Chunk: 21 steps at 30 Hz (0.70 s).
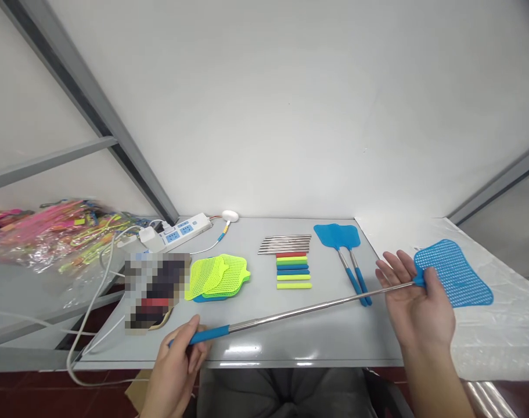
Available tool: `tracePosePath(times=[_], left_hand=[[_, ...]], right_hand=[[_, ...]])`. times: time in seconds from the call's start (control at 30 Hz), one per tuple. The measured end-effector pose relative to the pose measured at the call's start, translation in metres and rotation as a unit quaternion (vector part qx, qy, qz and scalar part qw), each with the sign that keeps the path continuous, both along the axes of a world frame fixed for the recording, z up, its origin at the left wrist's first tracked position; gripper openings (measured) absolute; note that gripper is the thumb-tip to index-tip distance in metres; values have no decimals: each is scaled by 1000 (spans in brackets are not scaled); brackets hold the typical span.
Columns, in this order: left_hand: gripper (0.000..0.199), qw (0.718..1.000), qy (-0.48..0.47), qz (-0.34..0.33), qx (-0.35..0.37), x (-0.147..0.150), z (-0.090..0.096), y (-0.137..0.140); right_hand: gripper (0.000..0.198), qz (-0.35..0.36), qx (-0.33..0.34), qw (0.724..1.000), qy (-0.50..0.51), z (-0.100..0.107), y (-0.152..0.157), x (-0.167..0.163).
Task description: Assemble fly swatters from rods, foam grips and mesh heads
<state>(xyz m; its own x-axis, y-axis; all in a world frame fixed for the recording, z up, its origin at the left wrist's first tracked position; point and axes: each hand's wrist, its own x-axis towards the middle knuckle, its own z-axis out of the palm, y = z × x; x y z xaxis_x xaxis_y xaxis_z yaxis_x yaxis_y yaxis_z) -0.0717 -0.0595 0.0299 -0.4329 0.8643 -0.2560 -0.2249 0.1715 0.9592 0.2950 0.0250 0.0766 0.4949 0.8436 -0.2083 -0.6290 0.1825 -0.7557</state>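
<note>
A telescopic fly swatter (308, 310) stretches across the front of the table, its metal rod drawn out long. My left hand (173, 360) is closed around its blue handle (212, 334). At the other end, my right hand (417, 316) is palm up with fingers extended, its thumb over the neck of the blue mesh head (458, 278). Behind the rod lie two shorter fly swatters (337, 237) with blue heads and handles. Several metal rods (285, 244) are lined up above a column of coloured handle grips (293, 271). Yellow-green mesh heads (225, 276) are piled left of them, over a blue one.
A pixelated dark object (159, 290) lies at the table's left. Behind it are a power strip (188, 229), a white round device (230, 216) and a hanging cable (92, 307). Bagged colourful items (64, 232) fill the far left. Bubble wrap (499, 342) covers the right side.
</note>
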Motion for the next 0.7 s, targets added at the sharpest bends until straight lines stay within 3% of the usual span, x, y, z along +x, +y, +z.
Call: tracePosePath(times=[0.1, 0.23, 0.33, 0.47, 0.7], left_hand=[[44, 1000, -10, -6, 3, 3, 5, 8], [43, 998, 10, -58, 0, 26, 20, 24], [43, 999, -2, -50, 21, 49, 26, 33], [48, 992, 13, -120, -31, 83, 22, 35], [51, 986, 19, -168, -9, 110, 24, 37]], right_hand=[[40, 5, 36, 997, -69, -2, -1, -27], [44, 96, 63, 991, -75, -3, -3, -70], [44, 67, 81, 991, -80, -5, -6, -92], [44, 120, 73, 984, -106, -9, -15, -111], [52, 196, 42, 972, -124, -14, -14, -112]])
